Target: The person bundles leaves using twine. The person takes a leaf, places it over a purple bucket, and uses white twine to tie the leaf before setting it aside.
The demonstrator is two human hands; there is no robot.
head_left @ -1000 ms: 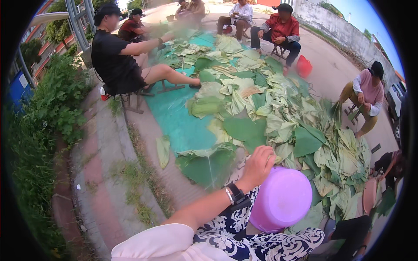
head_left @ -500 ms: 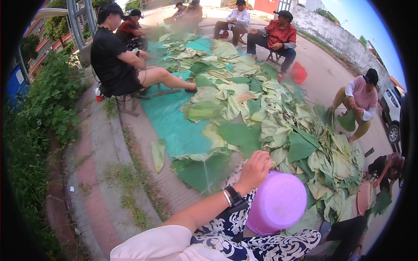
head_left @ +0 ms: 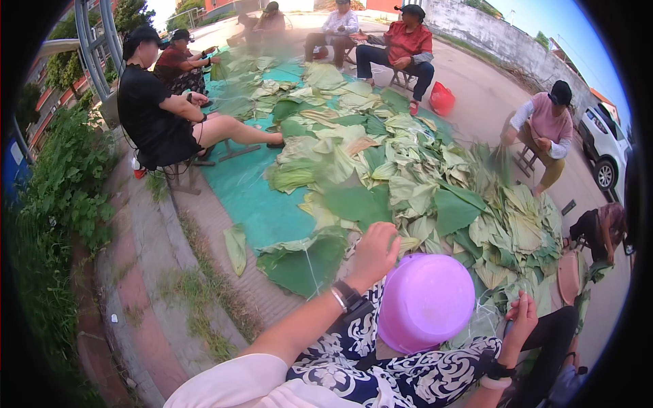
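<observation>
An upturned purple bucket (head_left: 430,299) stands between my knees, its base facing up. Just past its far left side is my left hand (head_left: 378,250), fingers curled over; whatever lies under them is hidden. To the right of the bucket I hold up my right hand (head_left: 522,318) with the fingertips pinched together; anything between them is too small to make out. A large green leaf (head_left: 303,262) with a thin white string across it lies to the left of my left hand. A heap of big pale and dark green leaves (head_left: 476,224) spreads beyond the bucket.
A teal sheet (head_left: 248,204) lies under the leaves. Several people sit around the pile, one in black (head_left: 153,112) at the left and one in pink (head_left: 549,126) at the right. A stone kerb (head_left: 153,234) runs along the left; a white car (head_left: 605,146) stands far right.
My right hand has come into view, raised and pinched, right of the bucket. My left hand stays by the bucket's far left side. The whole view has shifted a little.
</observation>
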